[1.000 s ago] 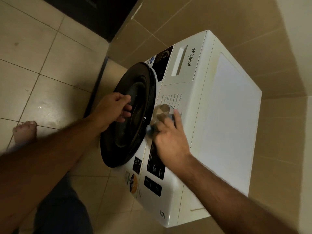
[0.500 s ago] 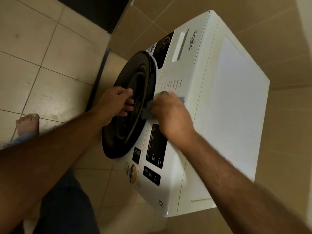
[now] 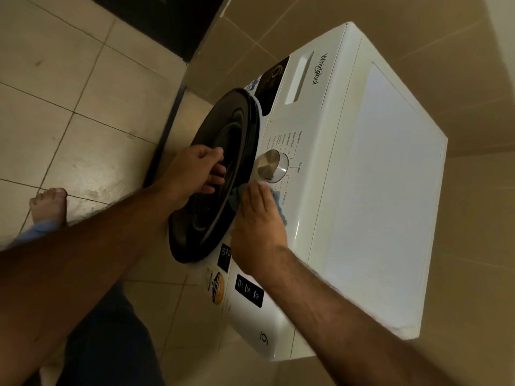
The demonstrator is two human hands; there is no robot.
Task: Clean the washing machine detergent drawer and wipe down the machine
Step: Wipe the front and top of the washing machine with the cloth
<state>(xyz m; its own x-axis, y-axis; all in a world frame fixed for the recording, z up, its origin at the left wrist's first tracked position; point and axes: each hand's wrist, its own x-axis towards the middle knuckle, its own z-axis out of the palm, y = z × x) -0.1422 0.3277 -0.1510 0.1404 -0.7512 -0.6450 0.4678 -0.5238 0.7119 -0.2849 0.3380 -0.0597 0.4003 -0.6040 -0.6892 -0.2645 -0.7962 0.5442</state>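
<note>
We are wiping the control panel of the washing machine point(image 3: 348, 190), which fills the frame from centre toward 3 o'clock. Our right hand point(image 3: 257, 221) lies flat with fingers straight, pressing a blue cloth point(image 3: 278, 203) onto the panel just at 6 o'clock of the metal dial point(image 3: 269, 165). Our left hand point(image 3: 195, 169) rests on the dark round door point(image 3: 217, 176), fingers curled over its rim, steadying the machine. To do this well we should keep the pressure light and work around the dial's base (a hard push might turn it), then sweep along the panel toward the closed detergent drawer point(image 3: 302, 79) at 12 o'clock. The panel's long axis runs from 12 o'clock down to 6, the machine's front facing 9 o'clock
</note>
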